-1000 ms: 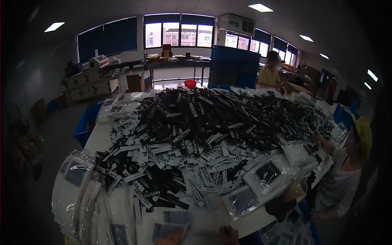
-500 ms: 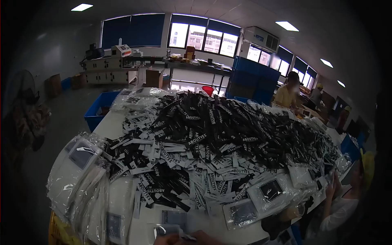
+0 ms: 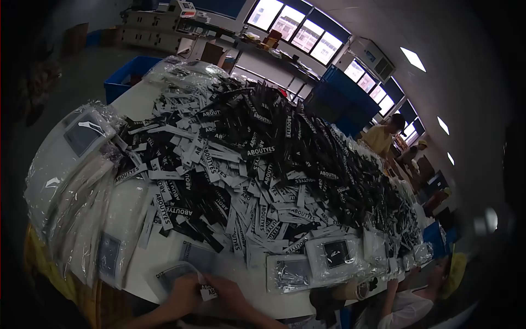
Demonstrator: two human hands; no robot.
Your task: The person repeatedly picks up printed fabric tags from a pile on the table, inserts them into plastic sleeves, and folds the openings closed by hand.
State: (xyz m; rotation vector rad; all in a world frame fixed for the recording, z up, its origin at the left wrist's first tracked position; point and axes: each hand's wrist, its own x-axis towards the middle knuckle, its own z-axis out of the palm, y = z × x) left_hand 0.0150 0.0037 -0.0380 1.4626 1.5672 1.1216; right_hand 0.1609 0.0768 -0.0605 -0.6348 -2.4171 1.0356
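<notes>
My left hand (image 3: 185,295) is closed at the table's near edge, its fingers at the edge of a clear plastic bag (image 3: 169,276). Close beside it, my right hand (image 3: 229,293) pinches a small white printed label (image 3: 208,293) that shows between the two hands. The fingers partly cover both things. Just beyond, a clear bag with a grey printed panel (image 3: 198,255) lies flat. A large heap of black labels (image 3: 260,151) and white labels (image 3: 241,211), many printed ABOUTYES, covers the table's middle.
Stacked clear packages (image 3: 82,203) stand at the left, and more packages (image 3: 327,255) lie at the right. A blue bin (image 3: 129,79) is beyond the table's left edge. One person (image 3: 408,307) sits close at the right; another in yellow (image 3: 378,138) is farther back.
The view has tilted and dropped, so both hands now show more fully, higher in the frame. The white label between them has come into view. The heap looks unchanged.
</notes>
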